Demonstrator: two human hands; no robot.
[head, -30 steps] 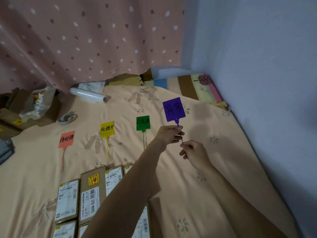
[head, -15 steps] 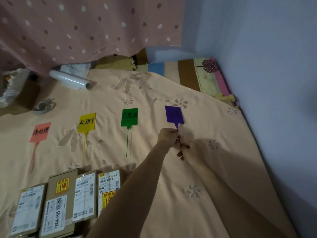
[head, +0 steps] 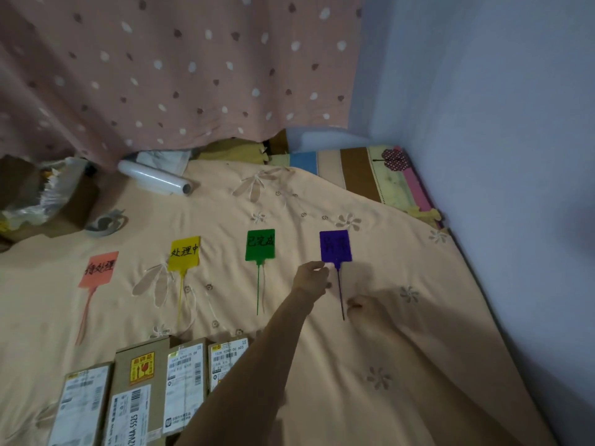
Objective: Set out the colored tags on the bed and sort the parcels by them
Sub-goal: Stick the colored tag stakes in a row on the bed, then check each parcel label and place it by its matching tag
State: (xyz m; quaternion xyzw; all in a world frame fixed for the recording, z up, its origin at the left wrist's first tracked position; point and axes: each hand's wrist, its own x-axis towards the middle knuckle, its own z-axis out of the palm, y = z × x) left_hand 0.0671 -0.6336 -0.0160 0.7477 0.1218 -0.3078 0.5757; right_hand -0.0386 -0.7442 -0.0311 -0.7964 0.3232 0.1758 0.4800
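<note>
Head view: my left hand [head: 310, 280] is stretched out over the peach, flower-stitched bed cover [head: 418, 365]. Its fingertips [head: 329, 267] are drawn narrow and pinch the lower left corner of the purple plastic tag [head: 335, 244], just beside the neck where its thin tail starts. The tag's square plate, with black handwriting on it, lies on the cover just past my fingertips, toward the bed's far edge. It is nearer the bed's right edge than any other tag. The tail runs straight back toward me and passes just right of my left hand.

My right hand [head: 362, 309] lies low on the cover just right of the tail's end, fingers loosely curled. I cannot tell whether they touch or hold the tail.

To the left, in one row across the bed with the purple one, lie the green plastic tag [head: 260, 245], the yellow plastic tag [head: 184, 253] and the salmon-pink plastic tag [head: 98, 268]. Each lies flat with its plate toward the far edge and its tail toward me, and they are well apart from one another.

Along the near edge, left of my left forearm, brown cardboard parcels with white shipping labels [head: 135, 391] lie side by side.

Near the far edge lies a roll of clear film [head: 154, 181], with a grey tape roll [head: 104, 222] nearer me, under the pink dotted curtain [head: 161, 75].
</note>
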